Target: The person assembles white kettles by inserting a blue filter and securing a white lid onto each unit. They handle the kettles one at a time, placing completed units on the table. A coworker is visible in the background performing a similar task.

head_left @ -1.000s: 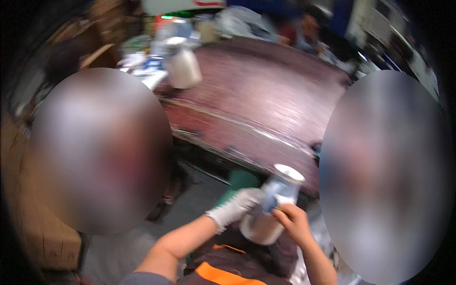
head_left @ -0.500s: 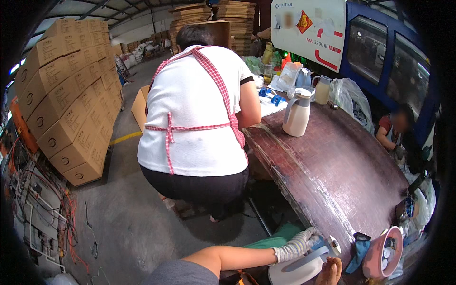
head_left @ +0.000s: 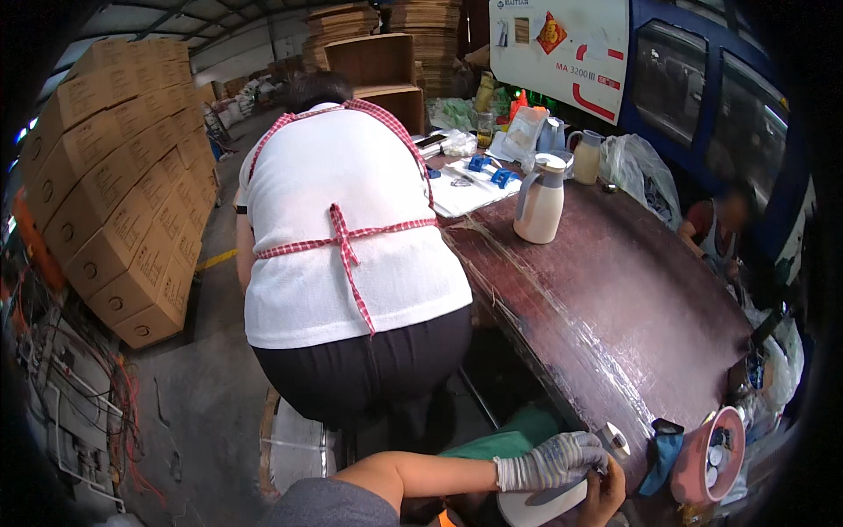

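Even daylight from upper left, sharp centre, strong fisheye bending, black vignette at corners

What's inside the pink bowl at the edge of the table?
The pink bowl holds a few small pale and dark bits, too blurry to name. Its tilted rim hides whatever lies deeper. A blue cloth hangs right beside it.

Bent person (head_left: pixel 351 255) blocks left; table (head_left: pixel 615 307) middle open.
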### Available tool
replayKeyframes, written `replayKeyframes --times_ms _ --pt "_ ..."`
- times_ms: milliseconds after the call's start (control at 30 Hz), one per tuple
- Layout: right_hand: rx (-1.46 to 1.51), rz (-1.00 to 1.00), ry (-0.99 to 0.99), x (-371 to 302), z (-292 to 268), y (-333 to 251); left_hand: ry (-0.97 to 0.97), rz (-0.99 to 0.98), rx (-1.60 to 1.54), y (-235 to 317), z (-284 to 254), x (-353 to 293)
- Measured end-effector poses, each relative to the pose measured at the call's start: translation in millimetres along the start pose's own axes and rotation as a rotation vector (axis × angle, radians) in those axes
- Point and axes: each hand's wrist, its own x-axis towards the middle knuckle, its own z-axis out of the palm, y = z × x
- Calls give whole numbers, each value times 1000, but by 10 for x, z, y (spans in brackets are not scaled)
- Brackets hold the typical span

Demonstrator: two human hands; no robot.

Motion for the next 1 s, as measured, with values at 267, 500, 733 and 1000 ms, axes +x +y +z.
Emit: replayKeyframes --times_ms 267,500,733,1000 --pt "-102 91 252 285 89 -424 78 -630 -647 -175 470 -97" --pt "49 277 170 461 -223 -318 183 -595 -748 -130 476 33" --pt "428 448 294 -15 -251 121 200 -906 -808 -57 -152 -180" --pt "1167 651 221 -376 23 -48 -31 -800 -340 -50 -304 -57"
